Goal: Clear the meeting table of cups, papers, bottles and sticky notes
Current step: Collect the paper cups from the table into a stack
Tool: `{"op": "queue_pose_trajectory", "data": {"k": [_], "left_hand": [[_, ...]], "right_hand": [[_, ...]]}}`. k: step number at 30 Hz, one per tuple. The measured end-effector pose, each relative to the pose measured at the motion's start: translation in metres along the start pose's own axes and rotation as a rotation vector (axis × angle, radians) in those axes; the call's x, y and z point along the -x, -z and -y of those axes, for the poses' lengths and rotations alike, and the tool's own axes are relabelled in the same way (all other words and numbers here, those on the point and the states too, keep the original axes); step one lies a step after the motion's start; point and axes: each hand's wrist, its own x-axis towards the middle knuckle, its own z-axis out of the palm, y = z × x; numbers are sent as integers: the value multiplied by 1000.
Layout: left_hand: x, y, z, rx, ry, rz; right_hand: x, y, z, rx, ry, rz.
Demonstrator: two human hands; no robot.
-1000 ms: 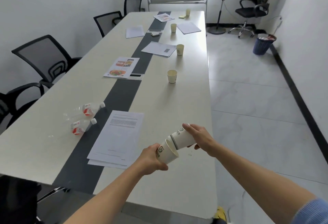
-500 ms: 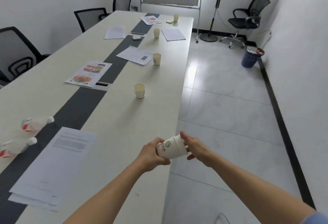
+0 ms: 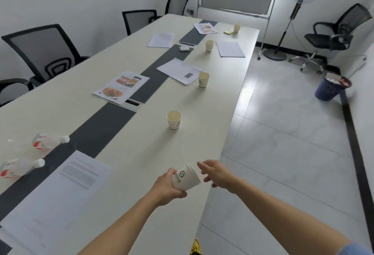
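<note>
My left hand (image 3: pixel 165 189) grips two nested white paper cups (image 3: pixel 185 177), tilted with their base toward the right, over the near right part of the long table (image 3: pixel 212 125). Just right of the cups my right hand (image 3: pixel 217 173) is apart from them, fingers loose and holding nothing. A paper cup (image 3: pixel 173 119) stands ahead, another cup (image 3: pixel 203 79) farther on, and more cups (image 3: pixel 209 45) beyond. Two plastic bottles (image 3: pixel 49 142) lie at the left. A stack of printed paper (image 3: pixel 58 198) lies near me. Yellow sticky notes (image 3: pixel 228 31) are at the far end.
More sheets lie along the table: a colour print (image 3: pixel 122 86), a white stack (image 3: pixel 179 70), and sheets (image 3: pixel 229 49) farther on. Black chairs (image 3: pixel 43 52) line the left side. On the tiled floor right stand a blue waste bin (image 3: pixel 332 89), a fan (image 3: pixel 283 32) and a chair (image 3: pixel 336 36).
My right hand pushed its cup into the one in my left hand, then let go and drew slightly right. My view has moved forward along the table.
</note>
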Motion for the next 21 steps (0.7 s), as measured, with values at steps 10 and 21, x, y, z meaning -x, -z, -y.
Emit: {"op": "queue_pose_trajectory", "data": {"k": [10, 21], "left_hand": [[-72, 40, 5, 164, 197, -174], [-87, 45, 11, 276, 406, -337]], "right_hand": [[-139, 69, 65, 903, 191, -63], [-264, 31, 108, 1307, 423, 274]]}}
